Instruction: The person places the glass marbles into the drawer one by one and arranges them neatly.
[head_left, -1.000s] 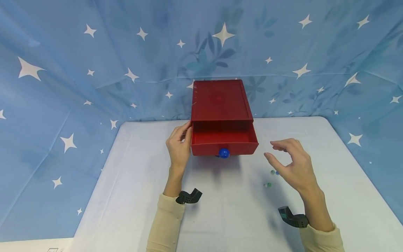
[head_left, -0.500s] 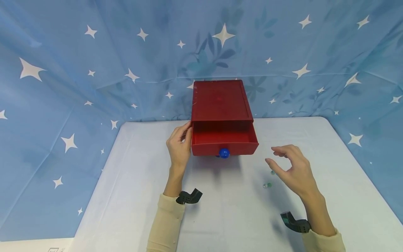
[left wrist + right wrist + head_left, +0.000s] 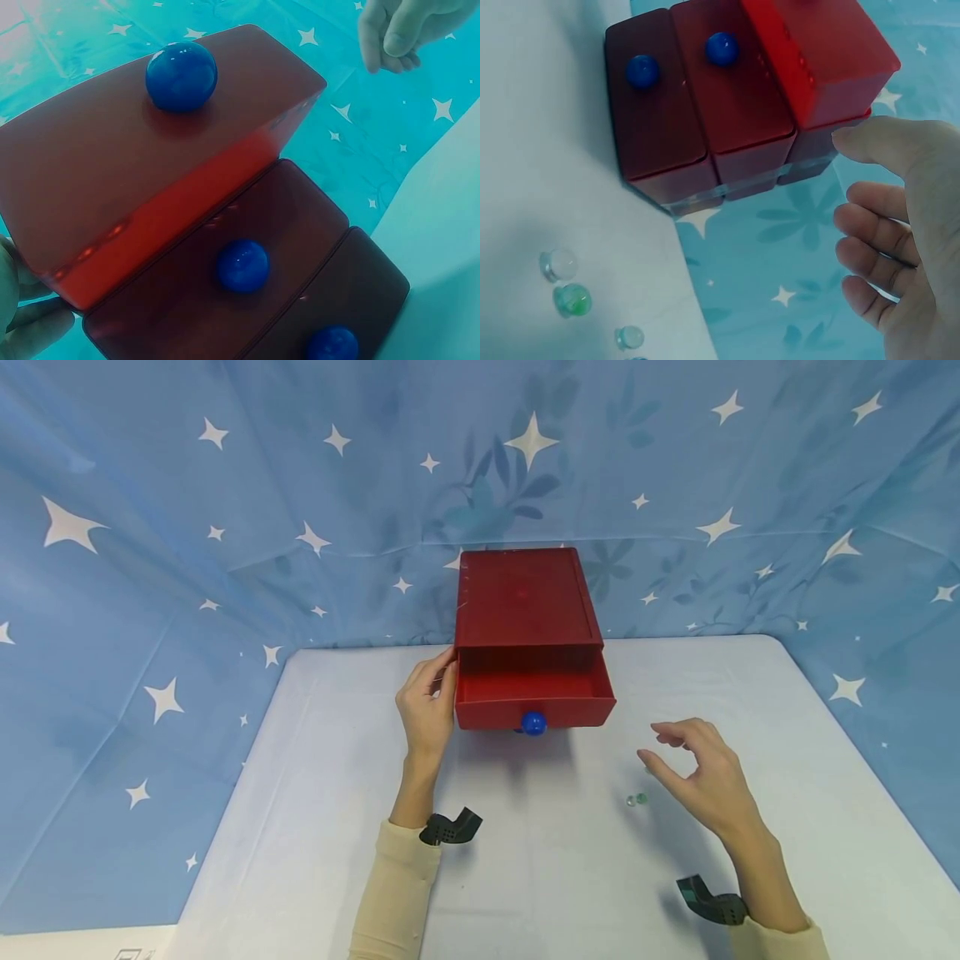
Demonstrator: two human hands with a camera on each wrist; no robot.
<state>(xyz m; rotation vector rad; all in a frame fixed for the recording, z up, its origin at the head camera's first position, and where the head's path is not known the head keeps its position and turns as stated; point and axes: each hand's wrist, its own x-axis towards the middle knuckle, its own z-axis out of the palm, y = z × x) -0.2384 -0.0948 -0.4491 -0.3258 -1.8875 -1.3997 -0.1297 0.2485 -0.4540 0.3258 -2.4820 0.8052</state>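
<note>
A red drawer cabinet (image 3: 528, 597) stands at the back of the table, its top drawer (image 3: 534, 689) pulled out, with a blue knob (image 3: 534, 722) on the front. My left hand (image 3: 441, 683) rests against the cabinet's left side beside the drawer; its fingers (image 3: 34, 319) show at the drawer's corner. My right hand (image 3: 666, 750) hovers over the table to the right, thumb and fingers apart and loosely curled, holding nothing. Small glass marbles (image 3: 637, 799) lie just left of it; in the right wrist view a clear one (image 3: 561, 264) and a green one (image 3: 573, 299) sit together.
Two lower drawers with blue knobs (image 3: 243, 265) are closed. The white table (image 3: 525, 877) is bordered by a blue star-patterned cloth (image 3: 225, 527) behind and on both sides. Black wrist cameras (image 3: 448, 828) sit on both cream sleeves.
My right hand has dropped lower and drawn nearer me, now covering one of the marbles. The left hand and the drawer have not moved.
</note>
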